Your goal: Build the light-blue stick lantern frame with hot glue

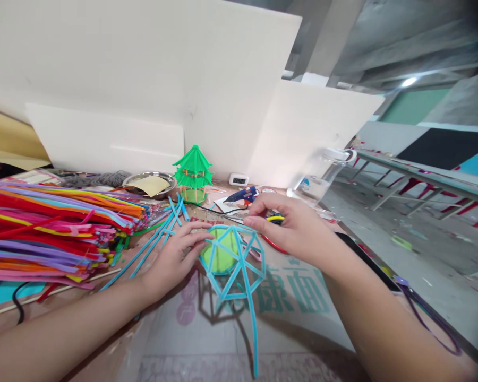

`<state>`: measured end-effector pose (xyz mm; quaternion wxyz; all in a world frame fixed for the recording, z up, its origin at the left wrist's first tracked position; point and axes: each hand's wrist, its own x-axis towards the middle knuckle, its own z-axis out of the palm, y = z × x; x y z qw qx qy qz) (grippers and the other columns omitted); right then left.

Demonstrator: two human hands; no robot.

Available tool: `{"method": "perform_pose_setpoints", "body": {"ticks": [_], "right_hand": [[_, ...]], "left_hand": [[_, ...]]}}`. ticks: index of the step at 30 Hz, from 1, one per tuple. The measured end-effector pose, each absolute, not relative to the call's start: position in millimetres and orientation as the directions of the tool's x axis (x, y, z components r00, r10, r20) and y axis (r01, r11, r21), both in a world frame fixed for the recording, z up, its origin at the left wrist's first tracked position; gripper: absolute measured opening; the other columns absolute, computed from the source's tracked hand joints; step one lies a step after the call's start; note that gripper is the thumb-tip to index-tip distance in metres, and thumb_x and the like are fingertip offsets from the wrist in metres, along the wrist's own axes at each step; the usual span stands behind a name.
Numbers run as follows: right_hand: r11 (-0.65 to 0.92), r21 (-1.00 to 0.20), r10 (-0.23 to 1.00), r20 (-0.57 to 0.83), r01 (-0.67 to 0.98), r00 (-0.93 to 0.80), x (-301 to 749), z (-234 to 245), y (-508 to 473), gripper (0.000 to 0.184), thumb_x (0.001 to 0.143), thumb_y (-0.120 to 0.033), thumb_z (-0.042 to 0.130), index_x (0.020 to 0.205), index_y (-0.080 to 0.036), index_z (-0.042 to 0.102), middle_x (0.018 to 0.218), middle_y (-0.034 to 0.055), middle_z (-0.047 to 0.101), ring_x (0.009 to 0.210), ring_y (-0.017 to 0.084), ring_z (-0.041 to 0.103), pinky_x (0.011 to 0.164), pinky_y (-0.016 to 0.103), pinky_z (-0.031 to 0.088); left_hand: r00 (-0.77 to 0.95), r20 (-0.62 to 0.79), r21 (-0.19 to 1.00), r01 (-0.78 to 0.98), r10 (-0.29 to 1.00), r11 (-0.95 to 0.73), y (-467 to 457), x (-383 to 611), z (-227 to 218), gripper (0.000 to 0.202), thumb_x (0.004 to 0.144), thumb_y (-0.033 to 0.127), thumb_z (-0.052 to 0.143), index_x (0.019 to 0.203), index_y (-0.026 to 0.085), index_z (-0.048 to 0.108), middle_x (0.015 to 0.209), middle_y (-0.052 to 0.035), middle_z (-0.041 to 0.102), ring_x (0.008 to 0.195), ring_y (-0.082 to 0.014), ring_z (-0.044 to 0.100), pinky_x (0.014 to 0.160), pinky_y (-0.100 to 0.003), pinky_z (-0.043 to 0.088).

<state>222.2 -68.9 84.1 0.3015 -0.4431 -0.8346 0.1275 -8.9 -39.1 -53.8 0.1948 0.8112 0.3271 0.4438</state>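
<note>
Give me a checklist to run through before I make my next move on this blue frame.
1. Left hand has hold of the blue frame at its left side: ok.
2. Right hand has something pinched in its fingertips: cannot tell; they are together above the frame's far right side.
3. Long blue strip ends flush with the rim: not ok; it runs well past the near edge.
4. Glue gun is cool: cannot tell; it lies just beyond the right hand.
5. Green tower model stands upright behind the frame: ok.
</note>
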Motion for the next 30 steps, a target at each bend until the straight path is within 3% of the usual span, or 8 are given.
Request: {"method": "perform_pose_setpoints", "body": {"ticks": [4, 9, 21, 30], "right_hand": [[0.574, -0.318, 0.810, 0.353, 0.755, -0.468, 219.9, 89.0, -81.2, 0.027, 0.090, -0.035, 0.060, 0.070, -0.019, 0.064, 0.067, -0.0004, 0.062, 0.066, 0.014, 0.054, 0.063, 0.028, 0.036], [0.543, -0.148, 0.808, 0.358, 0.827, -0.467, 212.7, 82.4, -91.5, 0.018, 0.090, -0.031, 0.060, 0.079, -0.019, 0.068, 0.075, 0.0016, 0.065, 0.071, 0.016, 0.055, 0.064, 0.028, 0.034], [0.504, -0.126, 0.839, 0.308, 0.855, -0.449, 205.1, 79.0, -90.0, 0.019, 0.089, -0.022, 0.055, 0.073, -0.019, 0.065, 0.069, -0.0004, 0.064, 0.066, 0.014, 0.052, 0.061, 0.027, 0.030], [0.547, -0.224, 0.826, 0.300, 0.806, -0.477, 207.9, 80.0, -87.8, 0.023, 0.091, -0.025, 0.058, 0.070, -0.019, 0.064, 0.064, -0.0016, 0.062, 0.061, 0.012, 0.050, 0.058, 0.026, 0.030]], "left_hand": [[0.373, 0.597, 0.610, 0.365, 0.711, -0.703, -39.0, -8.7, -54.9, 0.026, 0.096, 0.018, 0.048, 0.111, 0.022, 0.069, 0.125, -0.0093, 0.060, 0.121, -0.0201, 0.054, 0.106, -0.038, 0.043], [0.367, 0.620, 0.593, 0.358, 0.693, -0.721, -39.1, -8.6, -55.3, 0.027, 0.095, 0.018, 0.049, 0.113, 0.023, 0.069, 0.127, -0.0084, 0.062, 0.123, -0.0198, 0.055, 0.107, -0.037, 0.044], [0.410, 0.601, 0.589, 0.354, 0.687, -0.727, -41.4, -9.0, -53.5, 0.028, 0.095, 0.021, 0.050, 0.118, 0.023, 0.067, 0.133, -0.0056, 0.063, 0.126, -0.0189, 0.056, 0.109, -0.037, 0.044], [0.396, 0.573, 0.624, 0.357, 0.718, -0.695, -41.1, -8.5, -52.5, 0.031, 0.095, 0.022, 0.049, 0.120, 0.025, 0.067, 0.134, -0.0057, 0.062, 0.127, -0.0217, 0.055, 0.109, -0.041, 0.044]]}}
